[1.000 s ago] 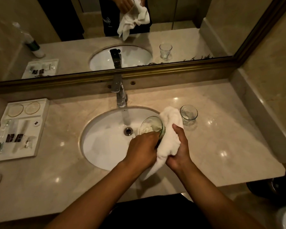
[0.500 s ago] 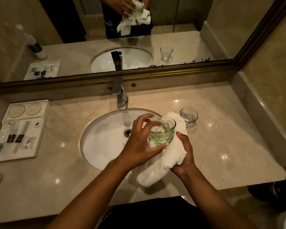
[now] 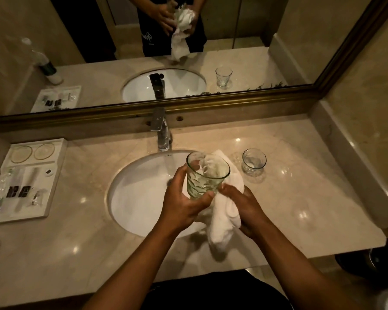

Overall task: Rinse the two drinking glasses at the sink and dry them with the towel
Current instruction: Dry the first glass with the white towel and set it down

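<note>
My left hand [image 3: 184, 202] grips a clear patterned drinking glass [image 3: 205, 176], held upright over the right edge of the white oval sink [image 3: 139, 193]. A white towel [image 3: 224, 218] wraps behind the glass, with a fold of it tucked inside the rim, and its tail hangs below my hands. My right hand [image 3: 244, 206] holds the towel just right of the glass. The second glass [image 3: 254, 161] stands upright on the marble counter to the right, apart from both hands.
A chrome faucet [image 3: 161, 133] rises behind the sink, no water running. A white amenity tray [image 3: 25, 180] with small packets lies at the left. The marble counter [image 3: 300, 198] ends at a raised wall on the right. A mirror [image 3: 255, 41] spans the back.
The glass has gone from tilted toward the sink to upright and higher. My left hand shifted its grip to the glass's side and base, and more towel now hangs below my right hand.
</note>
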Demonstrator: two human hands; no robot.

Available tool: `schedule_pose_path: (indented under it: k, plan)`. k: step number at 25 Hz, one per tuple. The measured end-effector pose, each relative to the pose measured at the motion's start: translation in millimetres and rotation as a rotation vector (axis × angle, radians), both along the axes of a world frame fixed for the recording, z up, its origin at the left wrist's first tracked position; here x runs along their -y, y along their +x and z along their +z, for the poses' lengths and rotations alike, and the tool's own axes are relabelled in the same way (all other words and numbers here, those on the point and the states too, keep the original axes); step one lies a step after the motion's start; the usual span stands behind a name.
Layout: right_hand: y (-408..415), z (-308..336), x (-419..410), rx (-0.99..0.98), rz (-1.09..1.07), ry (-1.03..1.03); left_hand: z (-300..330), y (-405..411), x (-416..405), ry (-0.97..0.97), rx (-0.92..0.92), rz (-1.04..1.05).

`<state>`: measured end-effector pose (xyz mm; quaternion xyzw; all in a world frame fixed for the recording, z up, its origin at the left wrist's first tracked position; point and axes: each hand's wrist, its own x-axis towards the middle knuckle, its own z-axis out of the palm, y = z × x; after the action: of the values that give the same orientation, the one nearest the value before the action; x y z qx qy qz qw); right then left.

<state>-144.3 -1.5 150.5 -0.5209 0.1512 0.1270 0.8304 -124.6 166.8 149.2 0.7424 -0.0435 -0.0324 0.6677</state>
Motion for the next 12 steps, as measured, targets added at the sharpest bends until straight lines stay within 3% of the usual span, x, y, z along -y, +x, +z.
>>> schedule_pose_path:
  k: [3,8,12]
  plan:
    - [-3,4,10,0.12,0.111,-0.348,4,5,-6,-0.087,-0.015,-0.021]
    - [6,44,48,0.322,0.192,-0.642,0,9,-31,-0.002,-0.071,-0.079]
    - [13,68,45,0.563,0.513,-1.03,4,7,-30,0.064,-0.053,-0.171]
